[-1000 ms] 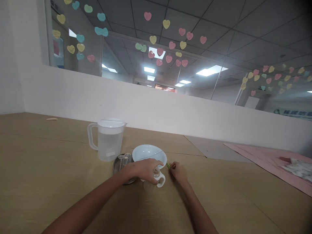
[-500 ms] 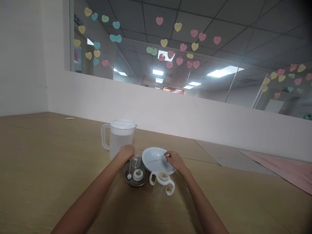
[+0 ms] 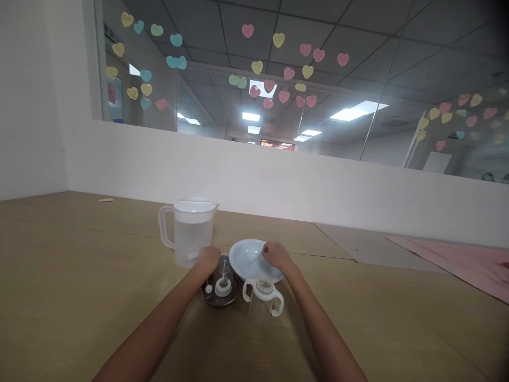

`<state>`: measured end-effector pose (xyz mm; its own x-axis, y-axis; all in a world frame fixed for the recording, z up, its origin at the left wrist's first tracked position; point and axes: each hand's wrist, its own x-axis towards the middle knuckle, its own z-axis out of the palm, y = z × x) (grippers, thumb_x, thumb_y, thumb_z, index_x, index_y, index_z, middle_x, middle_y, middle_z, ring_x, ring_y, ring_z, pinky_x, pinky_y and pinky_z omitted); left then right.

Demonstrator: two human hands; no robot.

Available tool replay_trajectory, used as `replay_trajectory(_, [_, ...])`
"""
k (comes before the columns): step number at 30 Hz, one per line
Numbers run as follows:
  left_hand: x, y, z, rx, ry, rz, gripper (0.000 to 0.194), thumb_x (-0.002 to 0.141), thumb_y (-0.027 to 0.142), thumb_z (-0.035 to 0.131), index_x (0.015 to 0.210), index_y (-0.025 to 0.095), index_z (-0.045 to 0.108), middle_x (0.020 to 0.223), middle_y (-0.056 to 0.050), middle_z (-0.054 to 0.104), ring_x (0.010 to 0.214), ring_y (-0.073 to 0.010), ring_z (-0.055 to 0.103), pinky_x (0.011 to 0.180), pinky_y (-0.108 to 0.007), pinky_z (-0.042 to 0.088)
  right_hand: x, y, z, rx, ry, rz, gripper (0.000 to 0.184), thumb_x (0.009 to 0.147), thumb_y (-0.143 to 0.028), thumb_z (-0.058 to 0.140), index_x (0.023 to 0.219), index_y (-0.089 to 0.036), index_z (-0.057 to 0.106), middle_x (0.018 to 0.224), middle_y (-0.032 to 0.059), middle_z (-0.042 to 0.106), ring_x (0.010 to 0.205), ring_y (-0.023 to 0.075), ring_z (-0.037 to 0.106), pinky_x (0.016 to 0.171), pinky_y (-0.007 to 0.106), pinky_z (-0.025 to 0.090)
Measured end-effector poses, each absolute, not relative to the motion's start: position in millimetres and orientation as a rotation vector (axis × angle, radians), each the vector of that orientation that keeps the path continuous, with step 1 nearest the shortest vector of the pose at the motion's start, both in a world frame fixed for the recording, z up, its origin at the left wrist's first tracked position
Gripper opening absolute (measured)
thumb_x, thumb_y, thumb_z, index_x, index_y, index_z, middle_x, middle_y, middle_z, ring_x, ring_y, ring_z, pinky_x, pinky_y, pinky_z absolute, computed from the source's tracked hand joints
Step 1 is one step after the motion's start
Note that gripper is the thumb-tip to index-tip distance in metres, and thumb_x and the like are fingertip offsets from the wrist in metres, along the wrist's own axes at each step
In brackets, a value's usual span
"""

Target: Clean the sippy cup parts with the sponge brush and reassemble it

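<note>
My left hand (image 3: 208, 259) is curled at the far rim of a small dark round tray (image 3: 221, 295), touching it beside the clear plastic jug (image 3: 190, 231). The tray holds a clear dome cap (image 3: 224, 263) and white ring parts (image 3: 223, 287). My right hand (image 3: 275, 255) is pinched over a white bowl (image 3: 250, 258), holding a thin stick-like thing that reaches into the bowl. A clear two-handled cup with a white collar (image 3: 263, 297) stands just in front of the bowl, between my forearms.
The wooden table (image 3: 79, 276) runs back to a low white wall (image 3: 278, 180) with glass above. A grey mat (image 3: 358, 246) and a pink cloth (image 3: 457, 262) lie at the right. A small pale scrap (image 3: 105, 200) lies far left.
A second ago my left hand gripped the handled cup; it let go and moved to the tray's far rim. My right hand moved from the table beside the bowl to over the bowl.
</note>
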<state>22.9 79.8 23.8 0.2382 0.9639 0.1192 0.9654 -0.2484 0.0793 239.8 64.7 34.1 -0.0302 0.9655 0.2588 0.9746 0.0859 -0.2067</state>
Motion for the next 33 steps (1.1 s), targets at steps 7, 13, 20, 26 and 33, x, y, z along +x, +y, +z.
replay_trajectory(7, [28.8, 48.4, 76.0, -2.317, -1.832, -0.187, 0.017, 0.074, 0.004, 0.049, 0.079, 0.005, 0.066, 0.084, -0.023, 0.064, 0.088, -0.0316, 0.061, 0.071, -0.038, 0.045, 250.5, 33.2, 92.6, -1.523, -1.768, 0.011, 0.019, 0.076, -0.023, 0.048, 0.079, -0.019, 0.066, 0.081, 0.0041, 0.069, 0.075, 0.0144, 0.062, 0.069, 0.023, 0.045])
replay_trajectory(13, [43.5, 37.6, 102.1, -2.474, -1.427, -0.535, 0.025, 0.085, 0.021, 0.038, 0.086, 0.016, 0.063, 0.093, -0.011, 0.063, 0.089, -0.0206, 0.057, 0.072, -0.028, 0.041, 245.9, 7.1, 120.2, -1.041, -1.542, 0.165, 0.018, 0.073, -0.03, 0.053, 0.078, -0.016, 0.064, 0.072, 0.0034, 0.066, 0.066, 0.0142, 0.061, 0.062, 0.026, 0.05])
replay_trajectory(20, [52.5, 48.7, 85.5, -2.82, -1.212, -1.102, 0.027, 0.085, 0.028, 0.039, 0.082, 0.015, 0.062, 0.086, -0.007, 0.062, 0.082, -0.0178, 0.055, 0.068, -0.024, 0.04, 222.2, 3.2, 117.0, -0.796, -1.603, 0.128, 0.016, 0.075, -0.023, 0.052, 0.084, -0.017, 0.063, 0.078, 0.0039, 0.067, 0.071, 0.0136, 0.063, 0.067, 0.026, 0.052])
replay_trajectory(26, [60.3, 45.6, 83.7, -2.997, -1.168, -1.411, 0.029, 0.083, 0.032, 0.043, 0.091, 0.014, 0.064, 0.088, -0.006, 0.064, 0.083, -0.0188, 0.055, 0.071, -0.026, 0.042, 213.7, 5.9, 109.5, -0.802, -1.717, -0.096, 0.022, 0.076, -0.014, 0.045, 0.088, -0.018, 0.064, 0.086, 0.0035, 0.068, 0.074, 0.0125, 0.063, 0.071, 0.025, 0.051])
replay_trajectory(33, [66.2, 44.2, 86.0, -3.026, -1.036, -1.639, 0.028, 0.083, 0.03, 0.045, 0.097, 0.014, 0.062, 0.096, -0.007, 0.064, 0.09, -0.0186, 0.055, 0.077, -0.027, 0.043, 212.6, 4.5, 108.8, -0.905, -1.799, -0.275, 0.02, 0.077, -0.014, 0.047, 0.082, -0.02, 0.066, 0.083, 0.0029, 0.068, 0.076, 0.0153, 0.061, 0.073, 0.027, 0.047])
